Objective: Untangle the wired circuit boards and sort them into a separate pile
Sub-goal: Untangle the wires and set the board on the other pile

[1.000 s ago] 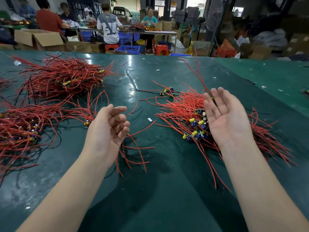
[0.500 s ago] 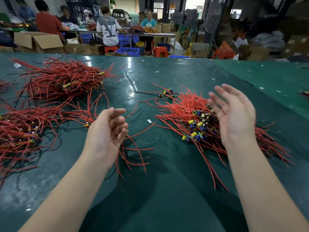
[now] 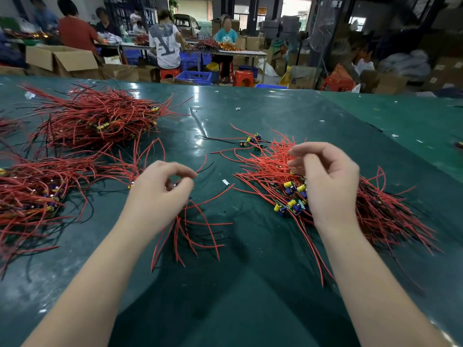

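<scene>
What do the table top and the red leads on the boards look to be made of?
Table top: a smooth dark green sheet, likely vinyl or rubber mat; it shows glossy glare streaks and scuffs. Red leads: thin insulated wire, probably plastic sheathing; they hold springy curves with a matte, even colour. The metal cores cannot be seen.

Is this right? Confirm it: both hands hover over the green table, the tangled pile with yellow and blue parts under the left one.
Not quite. In the head view, the tangled pile with yellow and blue parts lies under the right hand, not the left hand. Both hands do hover over the green table.
</scene>
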`<state>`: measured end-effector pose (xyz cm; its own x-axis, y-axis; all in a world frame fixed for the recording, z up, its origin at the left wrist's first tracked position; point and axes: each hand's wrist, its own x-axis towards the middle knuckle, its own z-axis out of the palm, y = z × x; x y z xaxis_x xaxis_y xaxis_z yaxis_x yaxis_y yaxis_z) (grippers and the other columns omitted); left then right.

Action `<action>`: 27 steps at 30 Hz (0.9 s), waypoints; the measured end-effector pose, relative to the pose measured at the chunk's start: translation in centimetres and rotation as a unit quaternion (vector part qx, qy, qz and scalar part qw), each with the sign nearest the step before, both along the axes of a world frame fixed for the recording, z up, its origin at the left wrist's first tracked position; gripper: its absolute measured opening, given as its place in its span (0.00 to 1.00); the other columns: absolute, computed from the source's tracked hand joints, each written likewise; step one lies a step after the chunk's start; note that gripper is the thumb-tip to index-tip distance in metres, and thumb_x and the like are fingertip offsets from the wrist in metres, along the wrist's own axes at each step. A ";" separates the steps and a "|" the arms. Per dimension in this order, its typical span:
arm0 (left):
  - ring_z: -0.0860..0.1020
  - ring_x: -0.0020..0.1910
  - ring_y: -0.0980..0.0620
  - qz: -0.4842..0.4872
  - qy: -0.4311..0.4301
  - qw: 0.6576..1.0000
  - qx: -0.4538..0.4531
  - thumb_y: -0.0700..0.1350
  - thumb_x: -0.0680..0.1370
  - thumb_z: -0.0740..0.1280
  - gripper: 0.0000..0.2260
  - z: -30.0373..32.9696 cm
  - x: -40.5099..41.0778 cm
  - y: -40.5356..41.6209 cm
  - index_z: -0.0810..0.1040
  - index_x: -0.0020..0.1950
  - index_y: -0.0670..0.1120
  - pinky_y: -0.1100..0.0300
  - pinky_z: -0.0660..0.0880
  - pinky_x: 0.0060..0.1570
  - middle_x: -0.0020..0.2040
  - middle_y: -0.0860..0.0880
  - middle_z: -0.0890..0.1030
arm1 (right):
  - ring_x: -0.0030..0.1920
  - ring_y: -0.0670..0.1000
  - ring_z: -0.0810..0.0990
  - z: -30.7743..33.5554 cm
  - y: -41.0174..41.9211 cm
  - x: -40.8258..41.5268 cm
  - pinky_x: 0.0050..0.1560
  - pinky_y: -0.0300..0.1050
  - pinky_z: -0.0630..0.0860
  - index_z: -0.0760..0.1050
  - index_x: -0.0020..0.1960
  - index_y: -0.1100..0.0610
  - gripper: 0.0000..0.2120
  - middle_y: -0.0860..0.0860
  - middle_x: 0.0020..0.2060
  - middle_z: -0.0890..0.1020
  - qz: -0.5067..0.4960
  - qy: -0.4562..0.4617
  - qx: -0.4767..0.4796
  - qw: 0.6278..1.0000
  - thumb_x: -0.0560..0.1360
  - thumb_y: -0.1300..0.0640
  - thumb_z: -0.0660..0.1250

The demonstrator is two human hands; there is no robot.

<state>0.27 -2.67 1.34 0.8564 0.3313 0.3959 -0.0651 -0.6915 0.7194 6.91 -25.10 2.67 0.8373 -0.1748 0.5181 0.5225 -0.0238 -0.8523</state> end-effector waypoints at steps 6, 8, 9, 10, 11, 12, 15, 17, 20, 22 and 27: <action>0.75 0.52 0.55 -0.072 0.102 0.978 0.170 0.49 0.73 0.72 0.01 -1.1 -0.3 0.1 0.83 0.42 0.56 0.61 0.68 0.56 0.50 0.54 0.76 | 0.32 0.47 0.81 -0.4 1.0 -0.8 0.39 0.44 0.79 0.80 0.38 0.57 0.18 0.48 0.35 0.84 0.104 0.067 -0.063 0.990 0.72 0.74 0.56; 0.76 0.52 0.54 -0.063 0.087 0.981 0.164 0.45 0.74 0.71 0.05 -1.0 -0.2 0.1 0.83 0.40 0.55 0.60 0.70 0.56 0.49 0.54 0.77 | 0.32 0.47 0.81 -0.5 1.3 -1.0 0.39 0.43 0.79 0.80 0.38 0.57 0.18 0.49 0.34 0.84 0.127 0.082 -0.078 0.985 0.72 0.74 0.56; 0.76 0.52 0.52 -0.054 0.081 0.983 0.156 0.42 0.75 0.69 0.07 -0.9 -0.1 0.1 0.84 0.42 0.54 0.58 0.70 0.57 0.49 0.53 0.78 | 0.32 0.48 0.81 -0.6 1.3 -1.1 0.39 0.42 0.79 0.80 0.38 0.57 0.18 0.49 0.34 0.84 0.136 0.086 -0.088 0.983 0.72 0.74 0.56; 0.75 0.53 0.49 -0.042 0.078 0.985 0.150 0.40 0.75 0.67 0.10 -0.8 -0.1 0.2 0.84 0.44 0.54 0.56 0.69 0.59 0.51 0.52 0.78 | 0.32 0.47 0.81 -0.6 1.4 -1.2 0.38 0.40 0.79 0.80 0.38 0.57 0.19 0.50 0.35 0.84 0.143 0.089 -0.100 0.981 0.72 0.74 0.56; 0.74 0.55 0.47 -0.028 0.084 0.985 0.147 0.39 0.75 0.65 0.12 -0.8 0.0 0.3 0.83 0.47 0.54 0.54 0.67 0.61 0.53 0.50 0.78 | 0.32 0.47 0.80 -0.6 1.5 -1.3 0.37 0.38 0.78 0.80 0.38 0.56 0.19 0.50 0.35 0.83 0.150 0.092 -0.110 0.978 0.72 0.74 0.56; 0.73 0.57 0.44 -0.018 0.098 0.984 0.148 0.38 0.75 0.64 0.13 -0.8 0.0 0.4 0.83 0.51 0.54 0.52 0.66 0.63 0.55 0.49 0.78 | 0.31 0.46 0.80 -0.6 1.5 -1.4 0.36 0.36 0.77 0.80 0.38 0.56 0.19 0.51 0.35 0.83 0.155 0.096 -0.117 0.976 0.73 0.73 0.56; 0.72 0.62 0.43 -0.023 0.176 0.969 0.170 0.40 0.74 0.64 0.17 -1.1 0.0 0.6 0.78 0.61 0.53 0.53 0.65 0.65 0.59 0.46 0.76 | 0.31 0.44 0.80 -0.7 1.7 -1.4 0.33 0.32 0.74 0.80 0.38 0.57 0.18 0.52 0.36 0.83 0.163 0.112 -0.128 0.972 0.73 0.73 0.56; 0.74 0.61 0.45 -0.023 0.195 0.967 0.162 0.40 0.74 0.64 0.19 -1.3 0.0 0.5 0.76 0.64 0.52 0.55 0.68 0.63 0.58 0.46 0.77 | 0.31 0.42 0.80 -0.7 1.7 -1.5 0.33 0.31 0.74 0.80 0.38 0.57 0.18 0.51 0.36 0.83 0.169 0.120 -0.138 0.968 0.73 0.73 0.56; 0.77 0.56 0.48 0.006 0.174 0.978 0.115 0.39 0.75 0.63 0.17 -1.4 0.2 0.4 0.76 0.64 0.49 0.55 0.71 0.60 0.55 0.49 0.79 | 0.31 0.39 0.80 -0.8 1.7 -1.5 0.32 0.30 0.73 0.80 0.38 0.56 0.19 0.50 0.36 0.83 0.170 0.125 -0.162 0.964 0.73 0.74 0.56; 0.79 0.50 0.50 0.018 0.152 0.988 0.034 0.37 0.76 0.63 0.15 -1.3 0.3 0.3 0.77 0.62 0.48 0.56 0.73 0.58 0.51 0.51 0.80 | 0.32 0.39 0.81 -0.8 1.7 -1.4 0.33 0.31 0.74 0.80 0.37 0.55 0.19 0.49 0.36 0.84 0.166 0.132 -0.183 0.960 0.72 0.73 0.56; 0.80 0.45 0.55 -0.076 0.120 0.963 -0.228 0.36 0.79 0.64 0.12 0.0 0.1 -0.6 0.78 0.60 0.47 0.62 0.76 0.47 0.51 0.50 0.83 | 0.36 0.50 0.83 -1.2 1.9 -1.3 0.44 0.45 0.79 0.81 0.38 0.51 0.17 0.50 0.36 0.84 0.175 0.175 -0.267 0.931 0.73 0.69 0.60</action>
